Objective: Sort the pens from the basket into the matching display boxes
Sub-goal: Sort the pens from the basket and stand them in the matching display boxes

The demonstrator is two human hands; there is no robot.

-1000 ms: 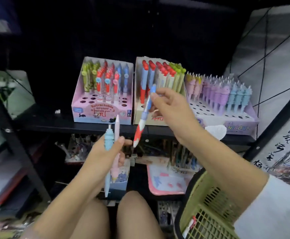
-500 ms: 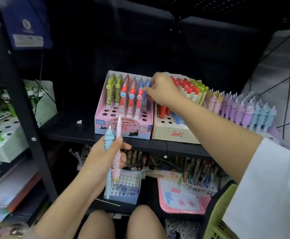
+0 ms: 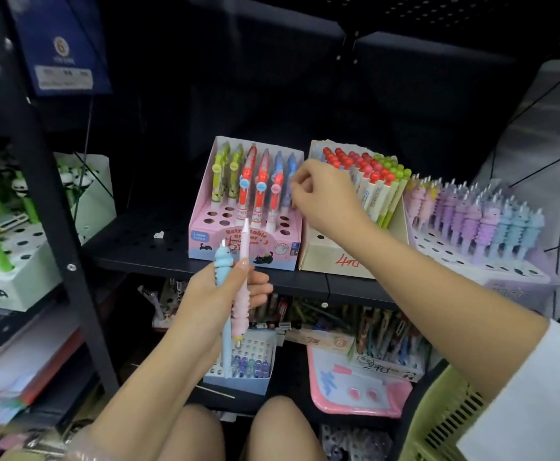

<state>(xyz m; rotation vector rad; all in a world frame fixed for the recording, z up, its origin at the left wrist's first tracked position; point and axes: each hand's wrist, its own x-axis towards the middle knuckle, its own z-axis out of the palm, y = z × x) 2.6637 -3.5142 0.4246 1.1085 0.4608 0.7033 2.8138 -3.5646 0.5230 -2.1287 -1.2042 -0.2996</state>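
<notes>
**Sorting pens at the shelf: hands, boxes and legible print**

We see the left hand (image 3: pixel 217 297) at about 6 o'clock of centre, its fingers wrapped round two ribbed pens held upright: a light blue pen (image 3: pixel 223 277) and a pink pen (image 3: pixel 242 284), the pink one just to the right and rising higher. The right hand (image 3: pixel 321 197) reaches to 12 o'clock of the left hand, fingers curled at the right-hand column of the pink display box (image 3: pixel 235 241); its fingertips lie against a blue pen (image 3: pixel 286 197) standing there, though we cannot tell whether they pinch it or merely touch it.

The pink display box stands on the black shelf (image 3: pixel 138 241) and holds green, red and blue pens in rows, with open holes in front. On its front face we read "Retractable" in red; the lines beneath are partly hidden by the pink pen.

At 3 o'clock of that box, touching it, stands a cream display box (image 3: pixel 325 257) of red- and green-capped pens, hand-marked in red with what looks like "4" and a character. Farther toward 3 o'clock a lilac display box (image 3: pixel 518 277) carries pink, purple and blue ribbed pens.

At 9 o'clock, a white box (image 3: pixel 15 281) of green panda pens shows the letters "NDA". At 11 o'clock hangs a dark blue packet (image 3: pixel 62 48) whose label is too blurred to read.

The green basket (image 3: pixel 438 424) sits at 5 o'clock, beside the white sleeve (image 3: pixel 538 394).
</notes>
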